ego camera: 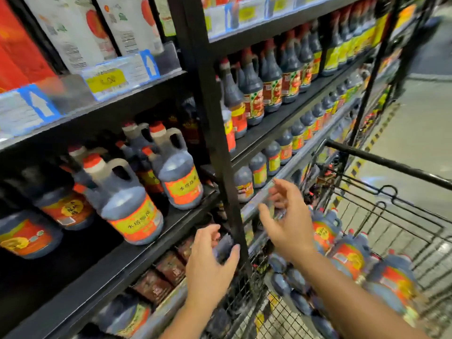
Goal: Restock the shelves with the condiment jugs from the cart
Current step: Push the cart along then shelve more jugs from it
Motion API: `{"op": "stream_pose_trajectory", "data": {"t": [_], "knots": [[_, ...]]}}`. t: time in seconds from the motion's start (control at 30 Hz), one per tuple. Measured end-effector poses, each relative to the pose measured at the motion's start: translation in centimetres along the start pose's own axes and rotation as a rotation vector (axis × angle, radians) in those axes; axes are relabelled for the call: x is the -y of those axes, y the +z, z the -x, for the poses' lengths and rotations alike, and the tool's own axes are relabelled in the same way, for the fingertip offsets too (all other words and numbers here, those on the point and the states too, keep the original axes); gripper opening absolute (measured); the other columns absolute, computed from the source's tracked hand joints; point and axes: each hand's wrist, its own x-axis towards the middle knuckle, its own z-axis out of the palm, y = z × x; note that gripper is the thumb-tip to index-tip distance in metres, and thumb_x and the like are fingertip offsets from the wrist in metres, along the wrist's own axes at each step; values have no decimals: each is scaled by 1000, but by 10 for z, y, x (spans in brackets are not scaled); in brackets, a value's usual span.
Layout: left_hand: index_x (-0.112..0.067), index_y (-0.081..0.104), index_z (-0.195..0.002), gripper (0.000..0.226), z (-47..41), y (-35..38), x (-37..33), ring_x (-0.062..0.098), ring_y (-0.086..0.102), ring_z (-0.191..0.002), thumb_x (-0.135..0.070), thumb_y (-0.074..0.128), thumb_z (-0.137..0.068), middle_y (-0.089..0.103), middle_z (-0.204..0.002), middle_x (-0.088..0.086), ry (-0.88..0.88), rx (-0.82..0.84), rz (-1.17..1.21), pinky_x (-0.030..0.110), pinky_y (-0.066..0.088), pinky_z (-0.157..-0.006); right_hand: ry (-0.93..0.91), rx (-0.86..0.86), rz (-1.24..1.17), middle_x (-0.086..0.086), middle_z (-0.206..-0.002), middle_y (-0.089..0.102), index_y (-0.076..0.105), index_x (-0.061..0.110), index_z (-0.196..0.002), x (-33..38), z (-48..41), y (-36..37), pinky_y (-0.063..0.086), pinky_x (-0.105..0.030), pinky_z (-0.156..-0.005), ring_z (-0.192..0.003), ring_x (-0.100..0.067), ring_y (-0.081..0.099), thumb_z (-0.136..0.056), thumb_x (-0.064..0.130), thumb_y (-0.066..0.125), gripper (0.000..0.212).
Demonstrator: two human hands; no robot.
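Two hands hang in the air in front of the shelving, both empty. The left hand (pixel 210 265) is spread with loosely bent fingers, its thumb out toward the black upright post (pixel 220 167) close by, and it holds nothing. The right hand (pixel 291 226) is higher and just right of that post, fingers apart and relaxed (motion blur softens the fingertips), and it also grips nothing. Just beyond and below the right forearm, the wire cart (pixel 391 165) carries a cluster of dark condiment jugs (pixel 349 260) with orange and yellow labels and red caps, packed close together. To the left of the hands, on the black shelf (pixel 97 277), more handled jugs (pixel 132 206) of the same kind stand upright, two near the front edge and others deeper in. Beneath that shelf lie brown packs (pixel 168 267). Right of the post, rows of slim dark bottles (pixel 271 79) run along two shelves. Yellow price tags (pixel 107 80) sit on the shelf edge above, under tall white cartons (pixel 73 33).
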Motion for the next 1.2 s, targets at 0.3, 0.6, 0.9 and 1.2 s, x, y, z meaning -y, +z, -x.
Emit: {"op": "stream_pose_trajectory", "data": {"t": [0.3, 0.6, 0.9, 1.2], "knots": [[-21, 47, -133, 61, -35, 133, -18, 16, 46, -122, -47, 68, -83, 45, -129, -4, 109, 629, -107, 32, 42, -99, 677, -173, 480, -18, -127, 52, 44, 2, -134, -141, 68, -111, 44, -41, -95, -122, -34, 50, -83, 39, 70, 67], [-16, 38, -138, 76, -76, 246, -21, 33, 43, -125, -54, 67, -78, 43, -136, 10, 151, 810, -264, 45, 44, -96, 1243, -154, 589, -24, -135, 42, 30, 4, -140, -229, 120, -147, 41, -46, -99, -125, -42, 42, -75, 61, 65, 93], [-16, 39, -138, 81, -73, 322, -46, 33, 34, -130, -70, 51, -80, 39, -139, 12, 458, 727, -482, 45, 35, -103, 1378, -304, 270, -16, -127, 50, 28, 9, -135, -282, 110, -143, 53, -43, -84, -106, -33, 58, -57, 53, 83, 105], [-5, 2, -150, 118, -17, 354, -76, 37, 27, -134, -62, 71, -73, 23, -149, 21, 430, 1017, -608, 42, 39, -102, 1373, -358, 209, -10, -110, 55, 30, 7, -132, -284, 111, -144, 53, -36, -75, -91, -25, 60, -71, 39, 82, 87]]}}
